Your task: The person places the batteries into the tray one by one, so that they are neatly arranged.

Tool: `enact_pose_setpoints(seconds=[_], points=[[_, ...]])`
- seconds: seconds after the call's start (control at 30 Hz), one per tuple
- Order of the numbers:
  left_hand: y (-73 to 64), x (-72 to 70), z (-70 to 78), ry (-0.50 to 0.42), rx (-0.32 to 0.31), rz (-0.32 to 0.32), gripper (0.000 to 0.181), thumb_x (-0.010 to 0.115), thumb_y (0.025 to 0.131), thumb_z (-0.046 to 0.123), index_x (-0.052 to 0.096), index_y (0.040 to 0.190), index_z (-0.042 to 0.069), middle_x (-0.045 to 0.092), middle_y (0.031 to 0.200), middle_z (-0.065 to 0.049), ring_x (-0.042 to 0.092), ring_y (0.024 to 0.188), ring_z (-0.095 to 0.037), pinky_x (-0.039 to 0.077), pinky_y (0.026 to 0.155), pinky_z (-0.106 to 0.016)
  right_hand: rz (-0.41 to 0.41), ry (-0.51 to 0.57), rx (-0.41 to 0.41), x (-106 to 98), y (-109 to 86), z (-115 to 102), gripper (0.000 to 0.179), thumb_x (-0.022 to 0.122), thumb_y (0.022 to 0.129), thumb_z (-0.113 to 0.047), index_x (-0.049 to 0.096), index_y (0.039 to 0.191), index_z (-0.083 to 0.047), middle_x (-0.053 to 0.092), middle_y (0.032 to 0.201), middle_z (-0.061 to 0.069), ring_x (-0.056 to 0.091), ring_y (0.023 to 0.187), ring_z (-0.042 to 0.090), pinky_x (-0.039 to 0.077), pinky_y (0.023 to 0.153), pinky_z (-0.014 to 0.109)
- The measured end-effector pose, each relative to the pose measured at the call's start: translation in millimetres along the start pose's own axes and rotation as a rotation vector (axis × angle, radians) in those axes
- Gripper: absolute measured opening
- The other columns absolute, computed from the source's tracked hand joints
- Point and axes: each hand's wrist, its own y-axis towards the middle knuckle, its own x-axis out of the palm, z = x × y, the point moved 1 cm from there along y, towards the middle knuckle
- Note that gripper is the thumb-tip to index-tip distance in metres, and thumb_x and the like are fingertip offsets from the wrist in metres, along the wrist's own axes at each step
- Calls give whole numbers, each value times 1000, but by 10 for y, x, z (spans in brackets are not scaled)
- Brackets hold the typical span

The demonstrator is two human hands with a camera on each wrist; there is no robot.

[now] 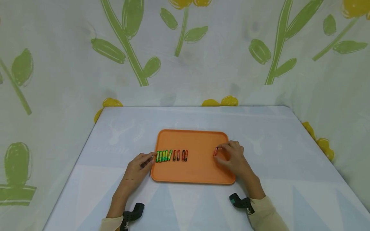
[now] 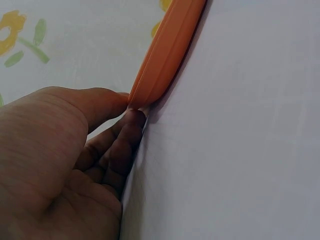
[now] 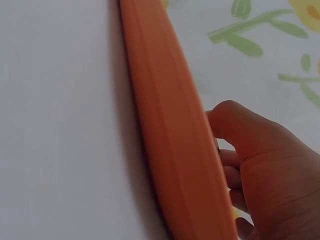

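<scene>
An orange tray lies on the table, and across its left half runs a row of batteries. Several green batteries sit side by side at the left end, with several red-and-black batteries to their right. My left hand pinches the tray's left rim, its thumb on the edge and fingers below, as the left wrist view shows. Over the tray's right side my right hand holds one red battery between thumb and finger. In the right wrist view the tray wall hides most of that battery.
The table has a pale cloth with blue triangles and extends past the tray on all sides. A white curtain printed with green plants and yellow flowers hangs behind it. Black wrist cameras are strapped over the sleeves.
</scene>
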Motion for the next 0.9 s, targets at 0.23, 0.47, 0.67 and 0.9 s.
enact_pose_setpoints(seconds=[0.23, 0.47, 0.67, 0.9], points=[[2, 2, -34, -2, 6, 0, 37, 62, 101, 17, 62, 139, 15, 58, 100, 2, 52, 85, -15, 46, 72, -26, -35, 27, -17, 98, 46, -95, 37, 86, 79, -21, 71, 110, -10, 56, 107, 3, 43, 105, 24, 24, 86, 48], [18, -1, -39, 6, 8, 2, 37, 62, 101, 17, 62, 139, 16, 58, 100, 3, 52, 86, -15, 46, 73, -26, -59, 10, -56, 162, 110, -195, 36, 85, 80, -24, 70, 109, -9, 56, 107, 2, 45, 105, 23, 27, 86, 48], [8, -7, -17, 3, 13, 6, 37, 63, 101, 19, 63, 138, 14, 59, 100, 1, 51, 86, -15, 46, 72, -25, -75, 0, -58, 216, 156, -254, 36, 85, 80, -27, 71, 108, -9, 55, 104, 2, 45, 105, 23, 28, 87, 47], [11, 2, -33, -16, 12, 0, 37, 63, 101, 17, 63, 138, 14, 59, 99, 1, 52, 85, -15, 46, 72, -26, -103, -9, -118, 349, 226, -326, 35, 84, 80, -30, 71, 107, -12, 56, 102, -1, 44, 101, 21, 32, 87, 44]])
